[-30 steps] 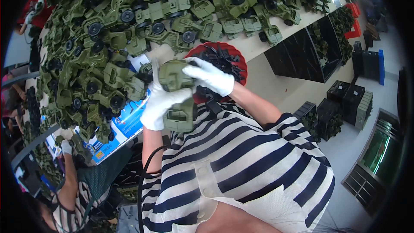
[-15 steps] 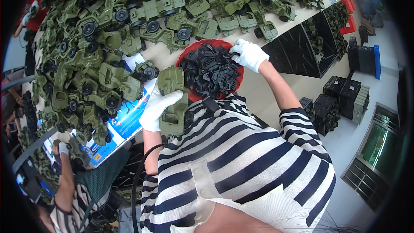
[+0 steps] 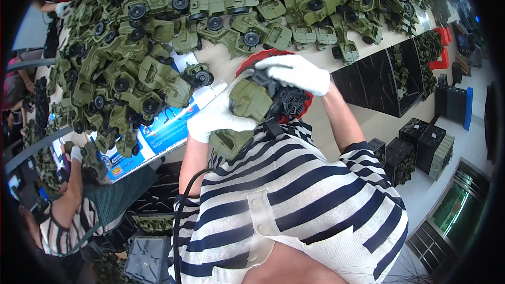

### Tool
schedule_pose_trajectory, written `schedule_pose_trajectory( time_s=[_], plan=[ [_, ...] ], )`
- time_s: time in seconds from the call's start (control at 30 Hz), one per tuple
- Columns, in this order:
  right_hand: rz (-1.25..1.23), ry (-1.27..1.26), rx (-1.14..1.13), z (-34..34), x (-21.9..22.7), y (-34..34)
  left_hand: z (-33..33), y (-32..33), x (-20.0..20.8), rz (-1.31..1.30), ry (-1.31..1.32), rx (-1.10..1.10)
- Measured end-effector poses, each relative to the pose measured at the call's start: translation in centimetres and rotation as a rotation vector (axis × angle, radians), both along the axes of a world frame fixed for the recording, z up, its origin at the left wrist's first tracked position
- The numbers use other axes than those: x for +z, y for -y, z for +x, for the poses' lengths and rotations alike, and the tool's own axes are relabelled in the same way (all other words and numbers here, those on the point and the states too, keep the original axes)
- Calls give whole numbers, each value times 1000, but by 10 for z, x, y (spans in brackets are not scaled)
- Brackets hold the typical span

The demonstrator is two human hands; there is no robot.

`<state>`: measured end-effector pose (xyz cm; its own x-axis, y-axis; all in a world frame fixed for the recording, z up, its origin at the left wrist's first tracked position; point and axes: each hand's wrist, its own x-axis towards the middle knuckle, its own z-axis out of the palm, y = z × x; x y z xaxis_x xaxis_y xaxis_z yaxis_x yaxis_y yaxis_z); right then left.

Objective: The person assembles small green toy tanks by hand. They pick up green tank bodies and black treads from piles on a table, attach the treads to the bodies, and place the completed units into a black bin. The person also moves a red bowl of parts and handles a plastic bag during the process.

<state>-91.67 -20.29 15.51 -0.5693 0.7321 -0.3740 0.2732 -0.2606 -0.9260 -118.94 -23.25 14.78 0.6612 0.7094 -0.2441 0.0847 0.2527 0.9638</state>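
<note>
My left hand, in a white glove, is wrapped round an olive-green toy jeep held tilted in front of my chest. My right hand, gloved too, reaches over from the right. Its fingers close on a small black plastic part against the far end of the jeep; the fingertips are partly hidden, and I cannot tell whether the part is seated. Below both hands a red scalloped bowl holds many loose black plastic parts, partly covered by the jeep and my right hand.
Green toy jeeps with black wheels are heaped over the table's far and left sides. A blue printed sheet lies under them. A black crate stands right of the bowl. At the lower left a co-worker's arm handles another toy.
My right hand has come left from the bowl's edge to the jeep with a black part. My left hand has lifted and tilted the jeep over the bowl. The view has shifted slightly.
</note>
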Motion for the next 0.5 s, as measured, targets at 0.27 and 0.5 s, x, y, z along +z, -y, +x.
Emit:
schedule_pose_trajectory(
  time_s=[0.27, 0.5],
  plan=[
    [204, -157, -62, -25, -18, 15, -2, 12, 0, -318, 226, 127],
    [-246, -635, -277, -37, -42, 20, -2, 13, 7, -400, 124, 194]
  ],
)
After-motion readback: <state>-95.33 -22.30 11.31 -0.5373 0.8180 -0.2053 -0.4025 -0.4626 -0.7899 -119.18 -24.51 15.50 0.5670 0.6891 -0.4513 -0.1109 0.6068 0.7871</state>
